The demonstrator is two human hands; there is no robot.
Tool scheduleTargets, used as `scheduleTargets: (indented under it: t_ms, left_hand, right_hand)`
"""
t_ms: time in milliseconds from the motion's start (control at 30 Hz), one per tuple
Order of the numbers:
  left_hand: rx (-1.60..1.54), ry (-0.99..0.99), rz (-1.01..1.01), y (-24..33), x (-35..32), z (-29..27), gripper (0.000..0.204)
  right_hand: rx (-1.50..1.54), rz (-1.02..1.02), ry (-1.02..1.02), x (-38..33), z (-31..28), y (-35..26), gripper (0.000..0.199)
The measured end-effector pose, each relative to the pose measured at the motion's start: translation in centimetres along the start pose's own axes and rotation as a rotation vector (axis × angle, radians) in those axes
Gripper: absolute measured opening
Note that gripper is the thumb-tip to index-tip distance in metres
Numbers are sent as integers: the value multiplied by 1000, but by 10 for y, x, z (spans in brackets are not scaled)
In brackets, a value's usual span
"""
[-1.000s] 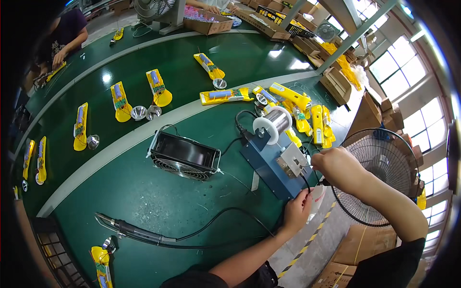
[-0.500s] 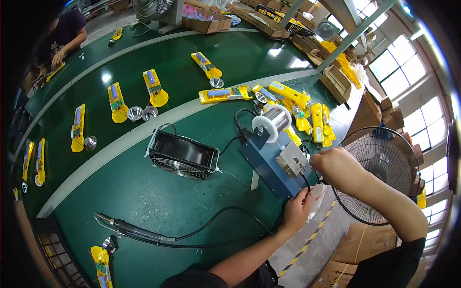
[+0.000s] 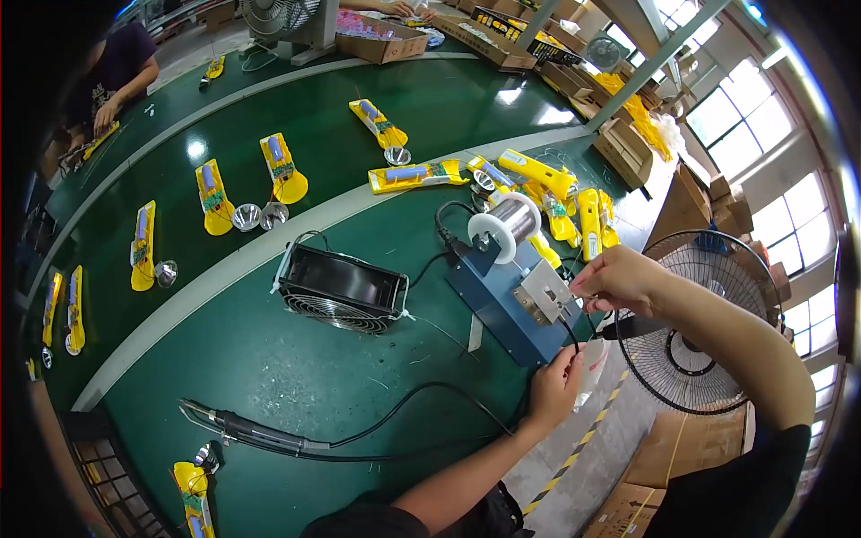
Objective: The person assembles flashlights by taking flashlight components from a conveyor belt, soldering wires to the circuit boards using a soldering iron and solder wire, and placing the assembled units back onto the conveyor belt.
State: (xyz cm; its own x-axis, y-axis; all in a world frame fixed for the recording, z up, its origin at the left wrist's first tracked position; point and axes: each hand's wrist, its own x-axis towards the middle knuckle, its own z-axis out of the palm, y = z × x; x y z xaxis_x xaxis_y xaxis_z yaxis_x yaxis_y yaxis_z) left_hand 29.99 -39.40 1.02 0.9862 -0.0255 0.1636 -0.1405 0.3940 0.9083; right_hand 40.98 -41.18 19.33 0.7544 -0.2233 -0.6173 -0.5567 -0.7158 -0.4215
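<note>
A blue metal box [image 3: 489,309] with a spool of thin silvery wire [image 3: 516,217] on top and a metal plate [image 3: 545,291] at its front stands at the bench's right edge. My right hand [image 3: 619,280] is closed in a pinch beside that plate; what its fingertips hold is too small to make out. A dark handle-like tool [image 3: 635,326] shows just below this hand. At the box's lower corner, the fingers of my left hand [image 3: 554,392] are closed on a black cable [image 3: 570,334] that runs down from the plate.
A soldering iron [image 3: 260,432] and a small black fan [image 3: 341,289] lie on the green bench. Yellow flashlights [image 3: 543,179] are heaped behind the box; several opened ones [image 3: 215,199] line the belt. A round caged fan [image 3: 704,318] stands at right. A co-worker's hand [image 3: 106,117] works far left.
My right hand has risen slightly and its fingers have turned, uncovering more of the dark handle-like tool below it. My left hand stays at the box's corner.
</note>
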Motion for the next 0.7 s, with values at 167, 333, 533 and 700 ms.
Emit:
scheduleTargets:
  t_ms: [167,333,533,700]
  left_hand:
    - [5,-13,-24,-3,-2,1,21]
    - [25,-12,-128,-8,-8,5,20]
    - [68,-11,-74,-13,-13,10,21]
    - [14,4,-116,-22,-15,16,23]
  right_hand:
    - [111,-79,-16,-7,-1,16,22]
    - [12,-397,-130,-21,0,24,20]
    - [-536,-708,158,-24,11,41,30]
    - [288,-361,227,28,12,79,19]
